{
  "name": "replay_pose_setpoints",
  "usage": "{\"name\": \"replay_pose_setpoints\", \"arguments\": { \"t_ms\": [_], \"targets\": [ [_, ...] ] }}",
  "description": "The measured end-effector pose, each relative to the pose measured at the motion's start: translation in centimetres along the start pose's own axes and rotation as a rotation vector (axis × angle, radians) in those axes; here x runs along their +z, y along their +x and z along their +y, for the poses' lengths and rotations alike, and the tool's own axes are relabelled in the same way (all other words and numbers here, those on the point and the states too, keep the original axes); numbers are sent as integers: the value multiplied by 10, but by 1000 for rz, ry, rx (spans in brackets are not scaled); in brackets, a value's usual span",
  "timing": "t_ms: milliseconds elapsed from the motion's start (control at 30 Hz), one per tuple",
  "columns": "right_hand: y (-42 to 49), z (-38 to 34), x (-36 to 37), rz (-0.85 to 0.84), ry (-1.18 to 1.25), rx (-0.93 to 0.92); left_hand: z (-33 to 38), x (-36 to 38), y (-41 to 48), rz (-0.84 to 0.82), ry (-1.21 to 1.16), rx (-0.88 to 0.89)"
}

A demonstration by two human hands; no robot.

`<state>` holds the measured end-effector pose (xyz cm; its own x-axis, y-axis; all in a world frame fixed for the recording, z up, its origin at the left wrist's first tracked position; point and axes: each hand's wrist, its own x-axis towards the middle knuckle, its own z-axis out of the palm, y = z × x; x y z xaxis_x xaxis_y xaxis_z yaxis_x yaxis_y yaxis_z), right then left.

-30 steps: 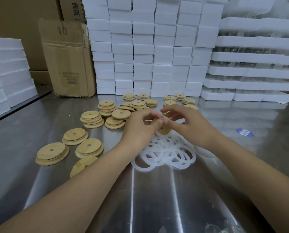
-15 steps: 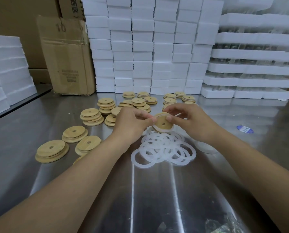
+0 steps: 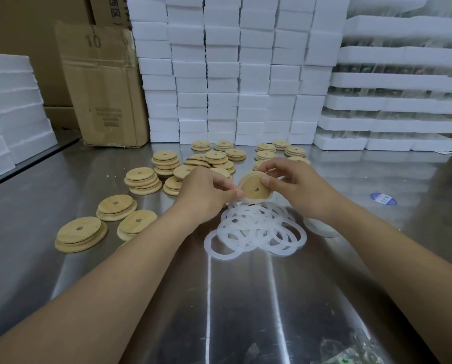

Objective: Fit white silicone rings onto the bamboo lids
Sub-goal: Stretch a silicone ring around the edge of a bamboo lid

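Head view: above a steel table (image 3: 245, 298), a person's two hands hold one bamboo lid (image 3: 256, 190) tilted up, its centre hole facing the camera. The left hand (image 3: 206, 191) pinches the lid's left rim with curled fingers (image 3: 234, 191). The right hand (image 3: 298, 185) grips its top and right side. A white silicone ring (image 3: 271, 196) shows along the lid's edge. A loose pile of rings (image 3: 253, 229) lies just below on the table. Stacks of lids (image 3: 143, 179) spread left and behind, before white foam blocks (image 3: 219, 74) and a cardboard box (image 3: 104, 88).

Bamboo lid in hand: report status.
Left hand and right hand pinch one bamboo lid; white ring at its rim. Ring pile below. Nothing blocking.
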<state>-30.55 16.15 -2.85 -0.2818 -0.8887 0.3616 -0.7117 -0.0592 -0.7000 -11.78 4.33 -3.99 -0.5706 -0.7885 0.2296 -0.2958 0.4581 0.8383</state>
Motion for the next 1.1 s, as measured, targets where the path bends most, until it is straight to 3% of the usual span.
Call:
{"name": "replay_pose_setpoints", "arguments": {
  "t_ms": [433, 933, 1100],
  "targets": [
    [-5, -1, -7, -4, 60, 130, 1, 13, -9, 26, 108, 90],
    [-6, -8, 0, 0, -109, -45, 7, 17, -13, 59, 19, 144],
    [-5, -7, -9, 19, 106, -12, 12, 8, -10, -20, 47, 132]
  ]
}}
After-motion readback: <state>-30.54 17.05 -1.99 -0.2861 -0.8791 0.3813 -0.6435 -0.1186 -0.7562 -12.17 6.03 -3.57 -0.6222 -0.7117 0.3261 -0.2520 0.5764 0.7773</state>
